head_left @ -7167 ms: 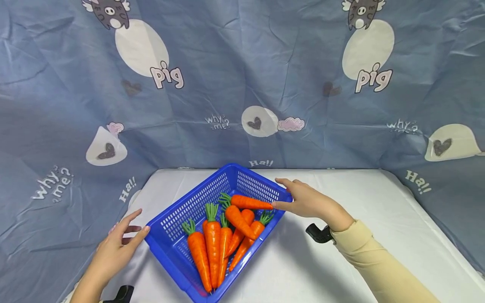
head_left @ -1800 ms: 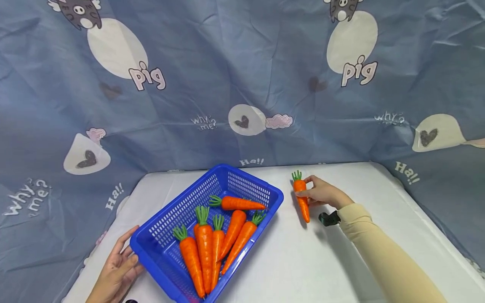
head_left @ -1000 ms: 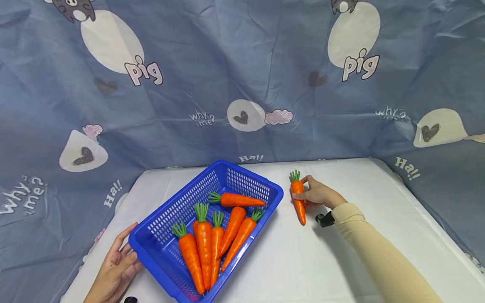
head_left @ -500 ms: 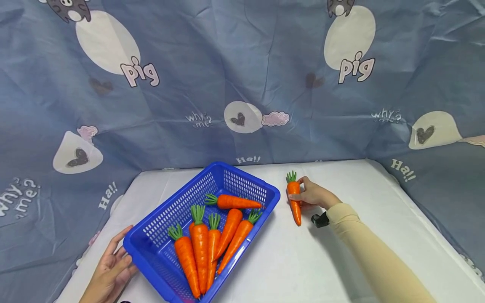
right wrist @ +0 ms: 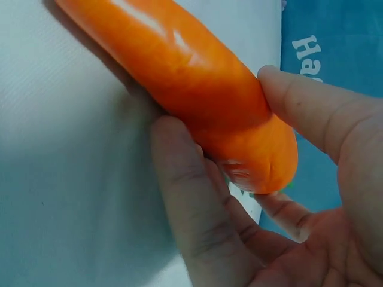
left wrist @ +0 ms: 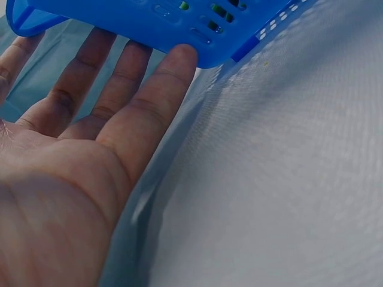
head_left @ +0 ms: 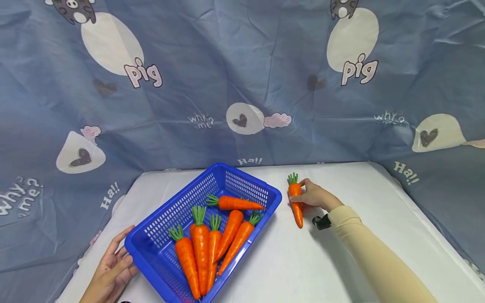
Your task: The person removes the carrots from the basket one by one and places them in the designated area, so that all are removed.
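Note:
A blue perforated plastic basket (head_left: 148,267) stands angled on the white tabletop, holding several orange carrots (head_left: 202,252) with green tops. At its near left corner is my left hand (head_left: 110,271), fingers fairly straight. In the left wrist view those fingertips (left wrist: 179,60) touch the basket's underside edge. To the right of the basket, my right hand (head_left: 317,197) grips a single carrot (head_left: 298,215) by its thick upper part, thumb on one side and fingers on the other. That carrot's green top points toward the back and its tip toward the front, close over the table.
One carrot (head_left: 240,203) lies crosswise at the basket's far end, the others mostly lengthwise. A blue printed cloth (head_left: 189,84) hangs behind the white table (head_left: 295,269). Black wrist gear (head_left: 321,221) sits under the right wrist.
Earlier both hands were at the basket. Since then a carrot has left it and is in my right hand over the table on the right. In the last second little has moved.

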Tool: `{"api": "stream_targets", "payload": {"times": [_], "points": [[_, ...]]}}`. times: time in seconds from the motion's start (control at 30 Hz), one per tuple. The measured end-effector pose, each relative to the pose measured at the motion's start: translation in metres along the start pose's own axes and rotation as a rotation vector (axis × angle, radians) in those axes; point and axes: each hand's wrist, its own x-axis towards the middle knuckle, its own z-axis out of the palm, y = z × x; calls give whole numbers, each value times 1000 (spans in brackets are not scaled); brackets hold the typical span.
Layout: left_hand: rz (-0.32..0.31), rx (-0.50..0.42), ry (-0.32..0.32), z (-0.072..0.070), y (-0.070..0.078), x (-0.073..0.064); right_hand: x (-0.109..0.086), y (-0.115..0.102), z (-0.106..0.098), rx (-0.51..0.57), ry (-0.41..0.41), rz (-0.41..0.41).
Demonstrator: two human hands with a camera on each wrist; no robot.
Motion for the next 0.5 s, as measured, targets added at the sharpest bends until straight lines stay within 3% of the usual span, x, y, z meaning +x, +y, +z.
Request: {"api": "stream_targets", "payload": {"times": [0.17,0.5], "points": [[-33,49,37,3,0,2,-8,1,-5,-2,-20,1],[-29,29,42,1,1,-3,-6,-1,-6,59,-56,20]]}}
